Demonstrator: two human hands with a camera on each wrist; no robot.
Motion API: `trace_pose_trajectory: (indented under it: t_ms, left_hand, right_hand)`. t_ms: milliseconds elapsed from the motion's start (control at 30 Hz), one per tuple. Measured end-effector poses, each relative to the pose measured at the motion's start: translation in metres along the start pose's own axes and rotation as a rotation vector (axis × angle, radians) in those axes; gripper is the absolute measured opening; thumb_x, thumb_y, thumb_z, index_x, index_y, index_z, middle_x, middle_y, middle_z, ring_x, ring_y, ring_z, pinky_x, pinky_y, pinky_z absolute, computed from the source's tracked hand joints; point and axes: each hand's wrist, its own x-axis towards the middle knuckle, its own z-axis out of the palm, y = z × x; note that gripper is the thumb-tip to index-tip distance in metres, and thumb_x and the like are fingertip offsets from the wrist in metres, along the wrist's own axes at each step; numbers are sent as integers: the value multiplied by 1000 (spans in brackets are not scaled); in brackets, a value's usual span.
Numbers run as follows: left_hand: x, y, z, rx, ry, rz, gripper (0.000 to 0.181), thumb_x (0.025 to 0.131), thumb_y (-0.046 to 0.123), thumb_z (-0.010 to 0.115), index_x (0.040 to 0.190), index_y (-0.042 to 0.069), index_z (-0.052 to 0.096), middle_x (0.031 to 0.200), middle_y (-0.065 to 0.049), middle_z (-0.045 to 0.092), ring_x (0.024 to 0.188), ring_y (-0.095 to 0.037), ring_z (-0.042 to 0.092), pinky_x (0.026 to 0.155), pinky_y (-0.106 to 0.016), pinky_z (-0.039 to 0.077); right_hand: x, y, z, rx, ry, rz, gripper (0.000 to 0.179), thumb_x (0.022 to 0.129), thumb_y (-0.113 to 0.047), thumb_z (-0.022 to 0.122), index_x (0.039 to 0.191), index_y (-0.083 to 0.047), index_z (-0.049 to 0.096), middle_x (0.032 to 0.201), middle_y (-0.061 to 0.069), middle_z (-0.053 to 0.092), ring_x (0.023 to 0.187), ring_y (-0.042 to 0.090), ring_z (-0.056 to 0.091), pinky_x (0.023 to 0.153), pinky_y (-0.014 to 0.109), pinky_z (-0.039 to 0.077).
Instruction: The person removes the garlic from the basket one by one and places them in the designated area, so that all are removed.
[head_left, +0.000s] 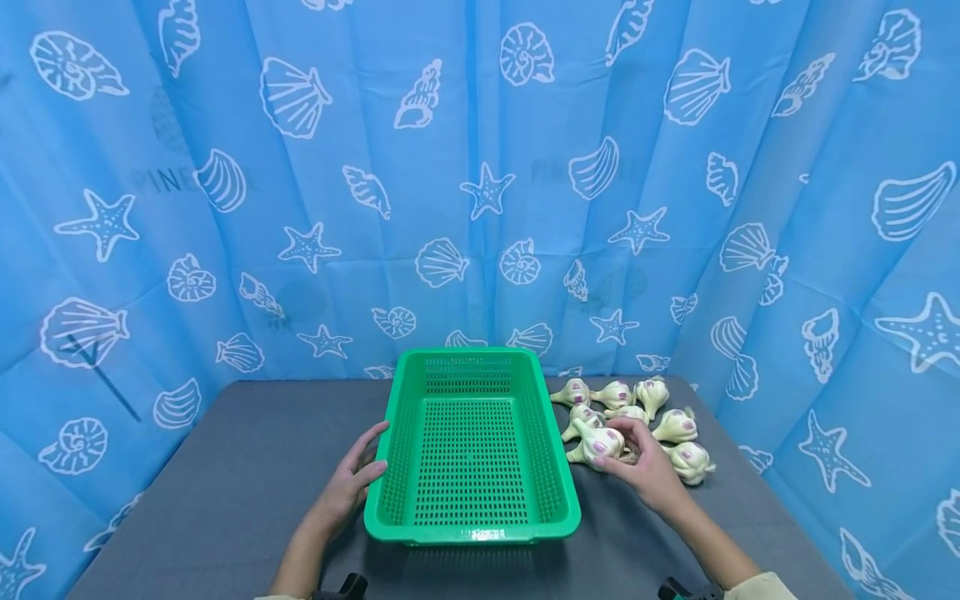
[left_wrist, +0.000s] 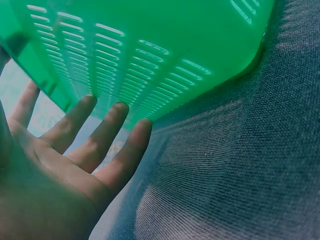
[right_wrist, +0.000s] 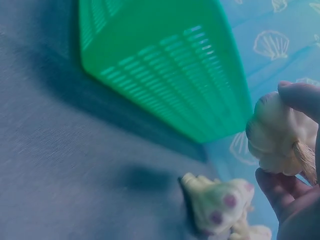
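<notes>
A green plastic basket (head_left: 468, 533) with slotted walls stands on the grey table; no garlic shows inside it. At its left side is my left hand (head_left: 347, 487), thumb at the rim. In the left wrist view that hand (left_wrist: 75, 160) has spread, fairly straight fingers against the slotted wall. My right hand (head_left: 648, 471) pinches a garlic bulb (head_left: 600, 442) beside the basket's right wall. The right wrist view shows this bulb (right_wrist: 280, 132) between thumb and fingers, raised off the table, its roots toward the palm. Another bulb (right_wrist: 220, 205) lies below it.
Several more garlic bulbs (head_left: 677, 426) lie in a cluster to the right of the basket, around my right hand. A blue curtain (head_left: 487, 250) with white shell and starfish prints hangs behind the grey table (head_left: 247, 467) and along its sides.
</notes>
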Motion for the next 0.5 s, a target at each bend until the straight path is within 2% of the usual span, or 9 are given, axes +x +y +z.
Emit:
trace_pose_trajectory:
  t_ms: [100,167,333,500]
  left_hand:
    - [0,1,1,-2,9,-3,62,102,14,46,156,17,17,154,-25,19,132,-37,37,89,-41,49]
    - [0,1,1,3,15,-5,62,102,14,46,156,17,17,154,-26,20,133,-42,34,90,-41,49]
    - [0,0,2,9,24,-10,61,102,14,47,156,17,18,154,-26,21,133,-44,33,90,-41,48]
    - [1,0,2,8,24,-11,61,102,14,47,156,18,19,154,-26,20,134,-44,32,90,-42,48]
  right_hand:
    - [-6,8,0,-17,14,13,50,83,-8,77,126,0,52,124,15,55,112,17,53,85,26,46]
    - [-10,13,0,-48,27,-10,51,80,-7,79,124,0,56,122,14,57,105,10,54,80,29,48]
    - [-20,22,-1,-173,77,-95,51,75,-10,83,122,-3,63,116,10,60,99,6,50,78,27,43]
    - [-29,32,1,-186,105,-128,57,72,-8,84,124,0,62,116,14,61,99,4,50,76,23,41]
